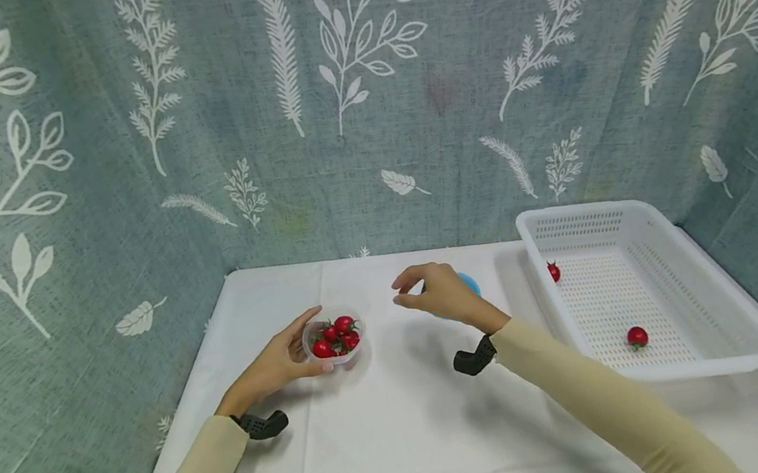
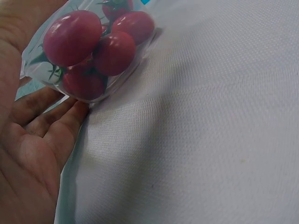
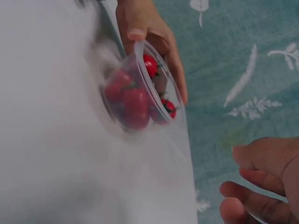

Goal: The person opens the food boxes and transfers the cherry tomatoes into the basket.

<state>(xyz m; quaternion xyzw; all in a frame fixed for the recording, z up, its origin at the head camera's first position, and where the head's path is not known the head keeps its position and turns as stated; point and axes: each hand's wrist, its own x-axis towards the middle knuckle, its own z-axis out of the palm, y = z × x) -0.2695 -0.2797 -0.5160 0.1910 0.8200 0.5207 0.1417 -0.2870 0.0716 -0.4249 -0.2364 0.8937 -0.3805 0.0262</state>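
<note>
My left hand grips a small clear plastic cup, thumb on one side and fingers on the other. Several red cherry tomatoes with green stems lie in it, seen up close in the left wrist view as tomatoes behind the clear wall. To the right of the cup, my right hand is raised above the table, fingers loosely bent with nothing between them. Behind that hand, a blue round object is mostly hidden.
A white perforated plastic basket stands at the right, holding a tomato near its front and another tomato by its left wall. White cloth covers the table. A green leaf-patterned curtain hangs around the back and sides.
</note>
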